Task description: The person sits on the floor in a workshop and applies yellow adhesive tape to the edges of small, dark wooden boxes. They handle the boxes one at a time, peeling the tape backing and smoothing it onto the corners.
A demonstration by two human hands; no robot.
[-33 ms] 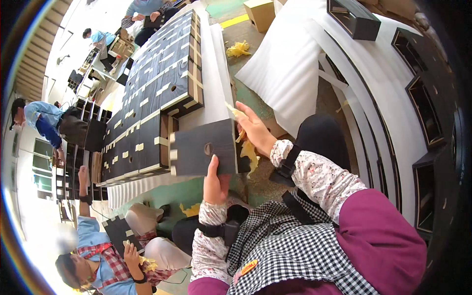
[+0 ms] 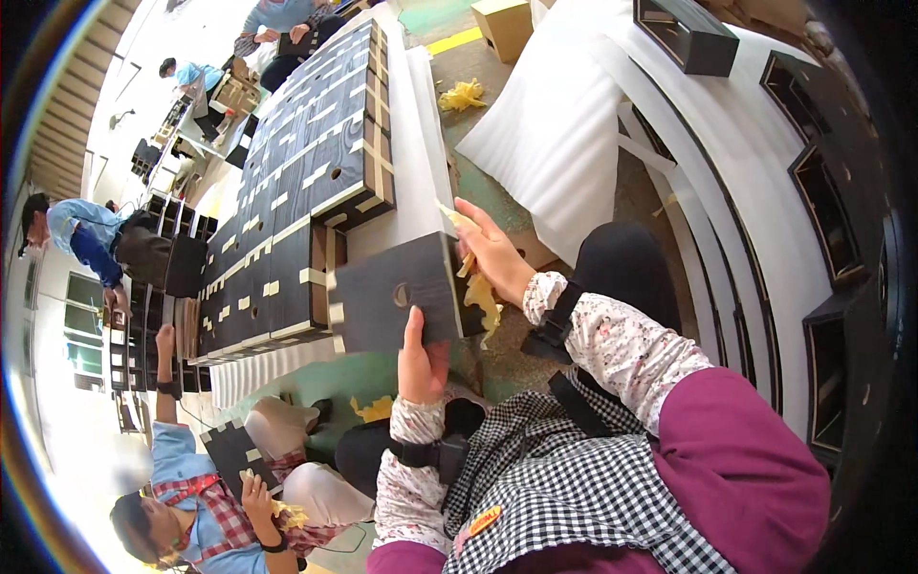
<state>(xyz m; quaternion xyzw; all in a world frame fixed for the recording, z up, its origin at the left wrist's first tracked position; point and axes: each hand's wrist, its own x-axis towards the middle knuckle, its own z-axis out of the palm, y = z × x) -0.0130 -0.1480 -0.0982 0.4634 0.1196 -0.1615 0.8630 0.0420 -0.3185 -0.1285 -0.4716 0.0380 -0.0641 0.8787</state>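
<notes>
A small dark wood-grain box [image 2: 373, 292] with a round finger hole in its face is held up in front of me, slightly tilted. My left hand [image 2: 421, 368] grips it from below, thumb pressed on the face near the hole; the other fingers are hidden behind it. Pale tape pieces stick to its left edge. At its right edge my right hand [image 2: 497, 256] is closed on crumpled yellowish masking tape [image 2: 483, 298], which dangles below the fingers. One strip end pokes up past the fingertips.
Ahead stands a long row of taped dark boxes [image 2: 296, 191] on white foam sheeting [image 2: 421, 124]. Dark open frames [image 2: 822, 210] line the right. Tape scraps [image 2: 463, 95] and a cardboard box [image 2: 502, 27] lie beyond. A co-worker [image 2: 206, 497] sits at lower left with a dark panel.
The box has tilted a little, its left end dropping slightly. My left thumb has moved slightly lower on the picture's right-hand half of the face. My right hand keeps hold of the tape.
</notes>
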